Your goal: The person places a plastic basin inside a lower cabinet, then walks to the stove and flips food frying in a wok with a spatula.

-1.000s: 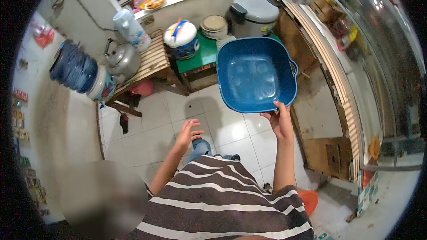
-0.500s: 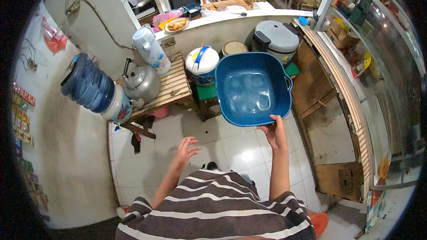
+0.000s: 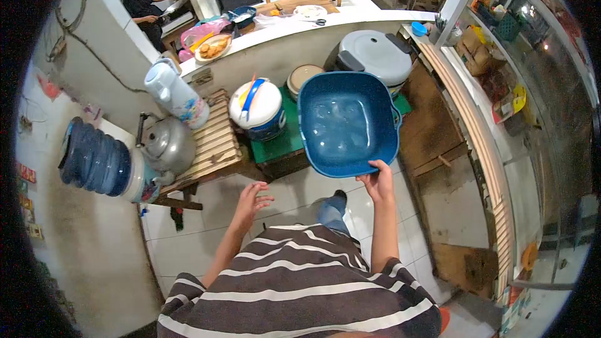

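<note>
A blue plastic basin [image 3: 347, 125] with a wet-looking bottom hangs in front of me, tilted so its inside faces me. My right hand [image 3: 377, 183] grips its near rim, thumb on the inside and fingers underneath. My left hand [image 3: 251, 201] is in the air to the left of the basin, fingers apart, holding nothing. Beyond the basin stand a grey rice cooker [image 3: 377, 56] and a lidded beige container [image 3: 305, 79], both partly hidden by it. A white-lidded drink jug [image 3: 255, 107] with a blue handle sits on a green stand [image 3: 278, 144].
A slatted wooden table [image 3: 216, 144] holds a metal kettle [image 3: 166, 144] and a thermos [image 3: 177, 94]. A water bottle dispenser [image 3: 97, 156] is at the left. Fried food lies on a plate [image 3: 213, 48] on the ledge. A glass case [image 3: 532, 119] lines the right. A co-worker [image 3: 143, 9] stands beyond.
I have stepped forward, and the stand and jug are closer. The basin stays in my right hand; my left hand is still free. More of the co-worker shows at the upper left.
</note>
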The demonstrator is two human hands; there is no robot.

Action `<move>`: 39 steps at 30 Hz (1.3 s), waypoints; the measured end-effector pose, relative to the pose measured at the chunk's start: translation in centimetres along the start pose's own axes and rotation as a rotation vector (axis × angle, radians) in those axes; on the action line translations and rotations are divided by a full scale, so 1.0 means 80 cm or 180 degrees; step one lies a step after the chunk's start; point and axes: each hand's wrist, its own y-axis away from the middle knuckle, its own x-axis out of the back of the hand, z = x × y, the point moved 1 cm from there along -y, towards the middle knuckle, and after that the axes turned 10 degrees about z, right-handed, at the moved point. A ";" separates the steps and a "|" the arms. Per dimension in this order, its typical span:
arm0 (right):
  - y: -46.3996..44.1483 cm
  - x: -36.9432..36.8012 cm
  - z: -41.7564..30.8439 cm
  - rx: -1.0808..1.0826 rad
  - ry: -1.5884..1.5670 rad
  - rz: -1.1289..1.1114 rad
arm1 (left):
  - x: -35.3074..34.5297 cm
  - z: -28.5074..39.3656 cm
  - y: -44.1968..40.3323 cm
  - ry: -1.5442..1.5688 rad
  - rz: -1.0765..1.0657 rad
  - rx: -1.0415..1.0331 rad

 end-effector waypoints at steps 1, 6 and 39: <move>-0.020 -0.001 -0.019 0.0037 0.0095 0.0010 | -0.025 0.007 -0.012 0.0052 0.0058 -0.0027; -0.115 -0.023 -0.115 0.0144 0.0493 0.0042 | -0.137 0.064 -0.058 0.0195 0.0088 -0.0134; -0.340 -0.169 -0.252 0.1812 0.1707 0.0683 | -0.218 0.229 -0.325 0.0396 0.0073 -0.0377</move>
